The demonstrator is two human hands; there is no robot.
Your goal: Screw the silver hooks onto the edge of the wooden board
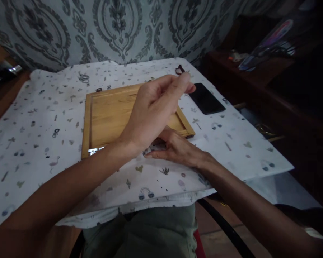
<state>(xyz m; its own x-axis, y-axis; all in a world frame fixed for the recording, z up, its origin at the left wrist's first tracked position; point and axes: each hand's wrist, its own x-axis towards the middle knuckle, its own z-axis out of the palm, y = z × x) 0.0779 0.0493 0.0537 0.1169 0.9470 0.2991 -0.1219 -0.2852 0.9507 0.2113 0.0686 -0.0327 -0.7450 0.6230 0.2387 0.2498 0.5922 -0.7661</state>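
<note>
A shallow wooden tray (110, 111) with a raised rim lies on the cloth-covered table. My left hand (156, 107) is raised over its right half, with thumb and fingers pressed together; anything between the fingertips is too small or hidden to see. Lower down, my right hand (174, 147) rests at the tray's near edge, its fingers curled and partly covered by my left hand and wrist. Near the right thumb there is something small that I cannot identify. A few small white pieces with dark marks (93, 152) show along the tray's near left edge, partly behind my left forearm.
A black phone (206, 98) lies right of the tray. Behind it sits a small dark red object (179, 69). The printed white tablecloth (54, 118) covers the table up to the patterned wall (118, 28). Dark wooden furniture (269, 75) stands to the right, with items on it.
</note>
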